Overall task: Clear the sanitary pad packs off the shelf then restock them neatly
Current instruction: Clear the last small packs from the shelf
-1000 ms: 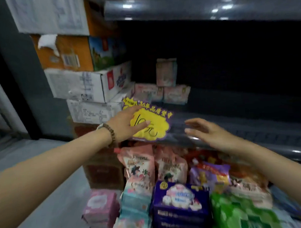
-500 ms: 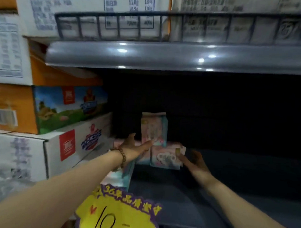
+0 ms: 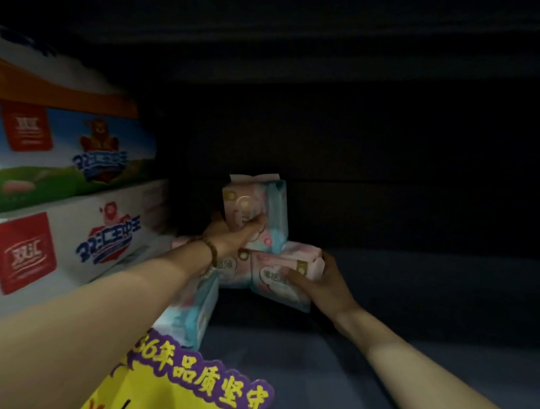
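Note:
Pink and blue sanitary pad packs sit deep in a dark shelf bay (image 3: 419,306). One upright pack (image 3: 256,201) stands on top of two flat ones. My left hand (image 3: 233,233) grips the upright pack, thumb on its front and fingers behind its left side. My right hand (image 3: 320,282) grips the right flat pack (image 3: 280,274), thumb on its front and fingers round its right end. Another flat pack (image 3: 231,267) lies behind my left wrist. A blue and pink pack (image 3: 193,317) lies nearer, partly under my left forearm.
Cartons (image 3: 64,211) with red logos and blue lettering are stacked along the left wall. A yellow and purple price sign (image 3: 183,388) hangs at the shelf's front edge. The shelf floor to the right is dark.
My head moved closer into the shelf bay. My left hand closed on the upright pack and my right hand took hold of the right flat pack.

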Available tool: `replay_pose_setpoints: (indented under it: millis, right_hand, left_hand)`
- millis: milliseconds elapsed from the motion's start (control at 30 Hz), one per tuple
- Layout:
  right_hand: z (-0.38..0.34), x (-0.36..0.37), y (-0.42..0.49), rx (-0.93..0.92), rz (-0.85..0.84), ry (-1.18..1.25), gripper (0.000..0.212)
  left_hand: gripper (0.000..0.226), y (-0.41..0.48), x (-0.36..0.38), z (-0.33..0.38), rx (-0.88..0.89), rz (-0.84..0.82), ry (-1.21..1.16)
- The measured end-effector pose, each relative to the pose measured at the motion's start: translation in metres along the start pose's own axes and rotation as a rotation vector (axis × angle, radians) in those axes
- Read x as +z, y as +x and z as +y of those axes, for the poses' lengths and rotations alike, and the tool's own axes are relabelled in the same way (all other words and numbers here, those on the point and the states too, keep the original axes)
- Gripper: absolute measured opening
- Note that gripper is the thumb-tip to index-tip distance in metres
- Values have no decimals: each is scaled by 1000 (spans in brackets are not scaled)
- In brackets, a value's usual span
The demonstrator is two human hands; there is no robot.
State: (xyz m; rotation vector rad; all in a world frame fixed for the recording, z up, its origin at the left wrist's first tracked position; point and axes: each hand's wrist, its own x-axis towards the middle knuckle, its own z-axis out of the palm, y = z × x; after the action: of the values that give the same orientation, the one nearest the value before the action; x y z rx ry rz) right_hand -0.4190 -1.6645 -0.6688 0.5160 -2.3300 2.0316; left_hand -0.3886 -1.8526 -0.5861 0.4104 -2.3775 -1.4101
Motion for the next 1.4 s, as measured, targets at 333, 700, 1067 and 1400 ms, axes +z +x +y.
replay_pose_setpoints:
  millis: [333,700,1067,1400]
  right_hand:
    - [-1,-8,0,54,-65,-165,62]
    - [-67,-66,-76,29,-1,-89,21]
    - [-172,-116,-245,111,-126,295,64]
    - [-141,-20,-363,469,-102,426,36]
  left_hand:
    - [95,-18,-16,0,39,-175,81]
    - [34,-77,-23,41,42,-245,-165]
    - [53,-237,-96,54,-130,-430,-267]
    - [68,-382,-88,-4,-372,-457,-624]
